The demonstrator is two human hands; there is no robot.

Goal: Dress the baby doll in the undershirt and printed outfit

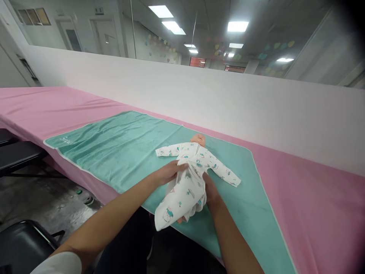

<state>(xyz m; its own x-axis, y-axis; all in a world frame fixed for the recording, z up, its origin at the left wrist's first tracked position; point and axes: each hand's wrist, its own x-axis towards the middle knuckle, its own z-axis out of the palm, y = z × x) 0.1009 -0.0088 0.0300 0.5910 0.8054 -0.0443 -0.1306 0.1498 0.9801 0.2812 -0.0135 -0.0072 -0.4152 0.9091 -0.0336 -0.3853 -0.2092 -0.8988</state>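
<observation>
A baby doll [199,139] lies on its back on a green towel [128,148], its head toward the wall. It wears a white printed baby outfit [188,152] with both sleeves stretched out sideways. My left hand [171,171] pinches the fabric at the doll's middle, thumb on top. On the other side, my right hand [209,188] is curled against the gathered cloth, its fingers mostly hidden behind it. The lower part of the outfit bunches up and hangs toward me near the table edge. A bit of the doll's foot [180,220] peeks out beneath.
A pink cloth [313,198] covers the long table under the towel. A white wall with a mirror [228,38] runs along the far side. Black chairs [25,243] stand at the left, and a bottle with a green cap [84,196] is on the floor.
</observation>
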